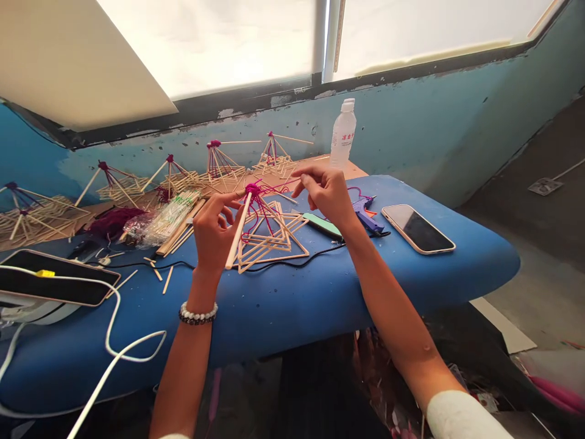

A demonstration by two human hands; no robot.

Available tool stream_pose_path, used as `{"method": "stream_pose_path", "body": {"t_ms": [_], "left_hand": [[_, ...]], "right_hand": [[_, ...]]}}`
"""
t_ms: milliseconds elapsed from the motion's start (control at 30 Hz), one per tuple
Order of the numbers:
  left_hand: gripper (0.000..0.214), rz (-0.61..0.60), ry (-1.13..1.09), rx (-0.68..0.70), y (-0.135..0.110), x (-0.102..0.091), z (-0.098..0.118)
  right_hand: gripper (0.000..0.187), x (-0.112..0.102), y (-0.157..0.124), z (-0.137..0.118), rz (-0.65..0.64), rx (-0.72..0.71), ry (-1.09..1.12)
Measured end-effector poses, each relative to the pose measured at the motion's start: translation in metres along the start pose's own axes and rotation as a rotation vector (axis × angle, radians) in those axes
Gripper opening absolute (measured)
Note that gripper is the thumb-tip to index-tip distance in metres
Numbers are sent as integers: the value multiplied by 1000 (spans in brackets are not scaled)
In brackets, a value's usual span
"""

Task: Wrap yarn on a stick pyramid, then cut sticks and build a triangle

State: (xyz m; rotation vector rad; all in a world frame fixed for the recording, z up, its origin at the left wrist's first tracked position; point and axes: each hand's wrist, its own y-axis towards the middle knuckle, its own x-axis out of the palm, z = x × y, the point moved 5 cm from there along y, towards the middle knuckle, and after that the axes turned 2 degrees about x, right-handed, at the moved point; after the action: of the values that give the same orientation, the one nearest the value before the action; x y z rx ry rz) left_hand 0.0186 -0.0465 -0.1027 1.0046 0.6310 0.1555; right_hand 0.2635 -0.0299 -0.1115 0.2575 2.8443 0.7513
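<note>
A small frame of wooden sticks [274, 250] with stacked triangle-like layers stands on the blue padded surface. Magenta yarn [253, 191] is knotted around its stick tops, and strands hang down to the layers. My left hand [214, 228] is closed at the left of the frame, its fingertips at the thick leaning stick [239, 231] just under the knot. To the right, my right hand [325, 190] pinches a yarn strand pulled out from the knot. Under that hand lie a mint-green bar-shaped item [322, 224] and a blue glue gun [367, 219].
Several similar stick frames [223, 161] line the back by the wall. A clear bottle [343, 135] stands behind my right hand. Phones lie at right [418, 228] and left [59, 277]. A bag of sticks [171, 216], dark yarn [112, 222] and a white cable [116, 305] are at left.
</note>
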Motion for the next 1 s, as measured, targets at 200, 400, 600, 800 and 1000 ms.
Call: {"method": "stream_pose_path", "body": {"t_ms": [200, 400, 600, 800, 1000], "left_hand": [[24, -136, -286, -321, 1, 6, -4], [29, -227, -403, -450, 0, 8, -5], [31, -228, -439, -477, -1, 10, -9], [33, -243, -485, -487, -2, 10, -7], [30, -286, -521, -435, 1, 9, 1]], "right_hand": [[24, 14, -15, -12, -370, -56, -264], [19, 30, -22, -25, -309, -128, -191], [15, 47, -21, -23, -214, -144, -171], [10, 45, -20, -18, -145, -78, -72], [7, 38, -20, -19, -58, -92, -136]]}}
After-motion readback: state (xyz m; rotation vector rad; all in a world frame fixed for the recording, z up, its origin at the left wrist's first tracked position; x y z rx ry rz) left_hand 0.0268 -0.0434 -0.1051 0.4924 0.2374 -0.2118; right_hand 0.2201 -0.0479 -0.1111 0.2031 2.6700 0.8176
